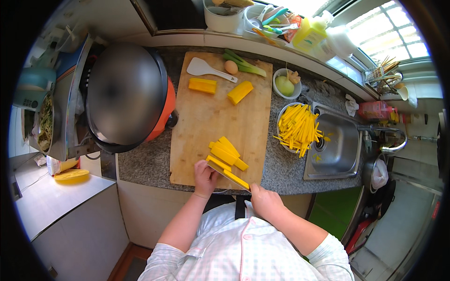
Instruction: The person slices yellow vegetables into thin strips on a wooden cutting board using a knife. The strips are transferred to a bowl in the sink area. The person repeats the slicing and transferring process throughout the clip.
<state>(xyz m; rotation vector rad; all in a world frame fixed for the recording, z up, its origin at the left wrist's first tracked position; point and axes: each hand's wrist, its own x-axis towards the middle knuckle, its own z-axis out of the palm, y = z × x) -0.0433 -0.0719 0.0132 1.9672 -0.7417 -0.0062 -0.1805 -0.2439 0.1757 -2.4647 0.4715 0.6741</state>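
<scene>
Near the front edge of a wooden cutting board [221, 117], my right hand [266, 202] grips the handle of a kitchen knife [229, 177]. My left hand [205, 178] is at the blade's other end, its fingers against yellow flesh, probably pumpkin; what they grip is partly hidden. Yellow strips lie along the blade, and several flat yellow slices [224, 154] overlap just beyond it. Two thick yellow blocks [203, 86] [240, 92] rest farther back, by a white rice paddle [211, 70], an egg [231, 66] and green onion stalks [245, 64].
Right of the board, a bowl [280, 132] is heaped with yellow strips [299, 127], close to a steel sink [339, 144]. Behind it, another bowl [275, 92] holds a round green vegetable [284, 86] and ginger. A large dark-lidded orange cooker [162, 112] stands left of the board.
</scene>
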